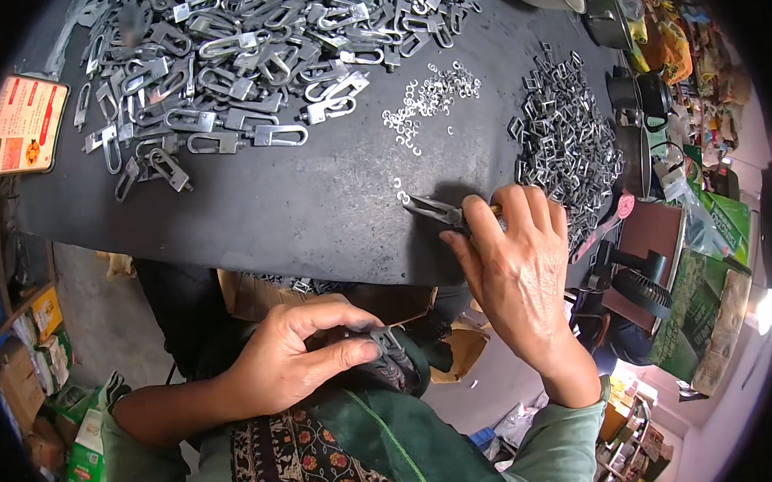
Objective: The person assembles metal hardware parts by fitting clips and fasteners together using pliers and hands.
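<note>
My right hand (530,273) is closed round a pair of pliers (436,209) above the dark table. The pliers' tips point left and meet a small C-shaped metal ring (403,196); whether they grip it I cannot tell. More such rings (435,92) lie scattered farther back. Below the table's front edge, near my lap, my left hand (296,357) pinches a grey metal fitting (385,344) with a slotted end between thumb and fingers. Part of that fitting is hidden by the fingers.
A large heap of looped metal fittings (258,66) covers the back left of the table (255,208). Small rectangular metal frames (566,130) are piled at the right. A printed card (23,126) lies at the left edge. An open cardboard box (242,295) stands under the front edge.
</note>
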